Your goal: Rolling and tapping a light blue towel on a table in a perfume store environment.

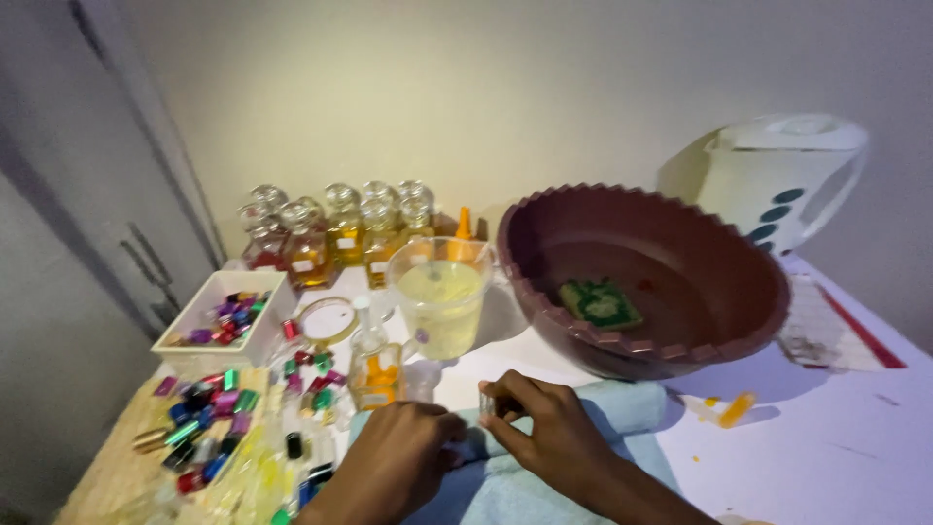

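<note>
Soft, matt pale-blue cloth [583, 467] under the hands; small clear glass vial [498, 404] in the right hand [554, 437]. Glossy maroon plastic basin [671, 253], smooth white plastic kettle [777, 180] and clear plastic measuring jug [442, 297]. Shiny metallic coloured caps [209, 418]; clear glass perfume bottles [330, 233]; matt white surface [836, 447].

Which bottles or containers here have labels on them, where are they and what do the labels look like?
Amber glass bottles: back left row by the wall, small pale rectangular labels on the fronts.
Small bottle: just ahead of the left hand, orange liquid, pale label low on its front.
Clear measuring jug: centre, yellowish liquid, no label visible.
No screens or signs.
</note>
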